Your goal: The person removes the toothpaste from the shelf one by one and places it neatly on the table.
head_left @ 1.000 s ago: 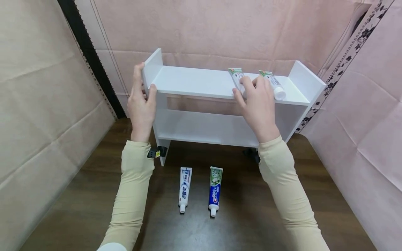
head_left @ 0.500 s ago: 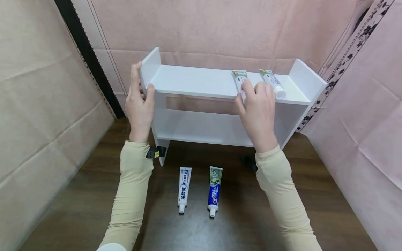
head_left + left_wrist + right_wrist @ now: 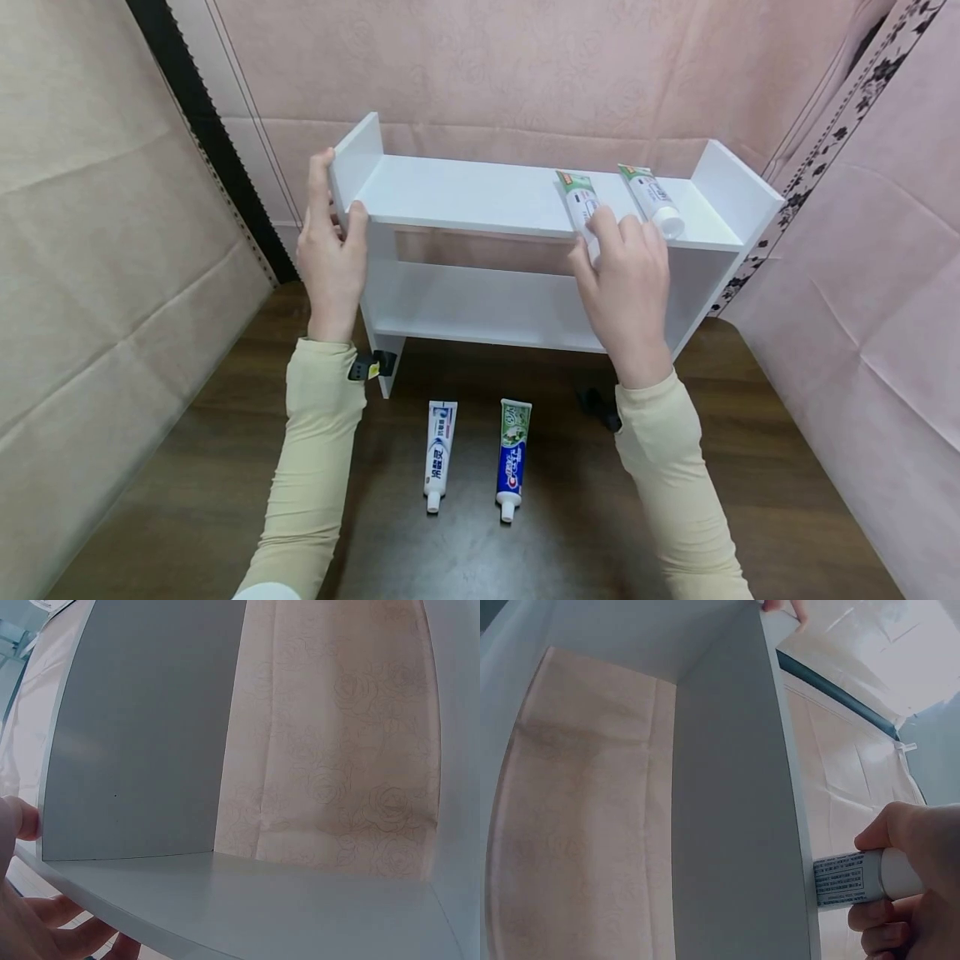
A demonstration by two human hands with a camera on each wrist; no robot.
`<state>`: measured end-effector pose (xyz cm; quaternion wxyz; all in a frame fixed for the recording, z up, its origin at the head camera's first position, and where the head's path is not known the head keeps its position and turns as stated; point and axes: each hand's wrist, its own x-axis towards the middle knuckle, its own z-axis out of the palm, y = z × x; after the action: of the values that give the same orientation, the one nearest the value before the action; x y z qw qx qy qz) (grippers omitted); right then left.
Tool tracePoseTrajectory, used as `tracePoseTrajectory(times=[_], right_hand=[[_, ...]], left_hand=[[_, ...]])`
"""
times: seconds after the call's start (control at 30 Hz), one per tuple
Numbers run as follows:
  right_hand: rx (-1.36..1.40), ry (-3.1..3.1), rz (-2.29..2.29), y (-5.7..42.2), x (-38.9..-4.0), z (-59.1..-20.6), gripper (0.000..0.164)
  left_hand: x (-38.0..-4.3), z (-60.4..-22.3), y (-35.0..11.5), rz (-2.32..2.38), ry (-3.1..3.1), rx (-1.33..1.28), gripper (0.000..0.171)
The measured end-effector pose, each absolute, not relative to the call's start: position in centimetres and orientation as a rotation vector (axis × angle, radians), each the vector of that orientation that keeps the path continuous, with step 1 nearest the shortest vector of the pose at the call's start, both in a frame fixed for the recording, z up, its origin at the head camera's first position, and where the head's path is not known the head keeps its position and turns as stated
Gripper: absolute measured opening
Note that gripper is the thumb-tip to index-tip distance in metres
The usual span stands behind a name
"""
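A white two-tier shelf unit (image 3: 465,193) stands on the table. My left hand (image 3: 330,275) grips its left side panel, thumb on the front edge; in the left wrist view those fingers (image 3: 82,934) wrap the panel from outside. On the top board lies a white toothpaste tube with a green end (image 3: 581,200), tilted slightly. My right hand (image 3: 630,292) pinches it near the cap, and the right wrist view shows the tube (image 3: 844,880) jutting past the board's front edge. Just right of it lies a similar toothpaste tube (image 3: 651,200), its white cap facing forward.
On the brown table (image 3: 300,517) in front of the unit lie a white and blue toothpaste tube (image 3: 440,450) and a blue and green one (image 3: 513,454), caps toward me. The lower board (image 3: 487,304) sits beneath. Pink cloth (image 3: 525,67) hangs behind.
My right hand has closed on the left tube of the top pair and drawn it forward and slightly right, its cap end now over the front edge. My left hand keeps its hold.
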<state>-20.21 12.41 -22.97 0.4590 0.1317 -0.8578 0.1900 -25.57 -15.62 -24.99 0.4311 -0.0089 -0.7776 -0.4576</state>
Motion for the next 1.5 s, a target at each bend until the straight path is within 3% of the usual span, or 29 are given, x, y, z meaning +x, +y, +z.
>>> tracePoseTrajectory(times=[1.5], right_hand=[[0.403,-1.98,0.258,13.2,-14.0,-27.4,0.018]], left_hand=[[-25.7,-25.0,-15.4,-1.172,-1.95,0.007,0.051]])
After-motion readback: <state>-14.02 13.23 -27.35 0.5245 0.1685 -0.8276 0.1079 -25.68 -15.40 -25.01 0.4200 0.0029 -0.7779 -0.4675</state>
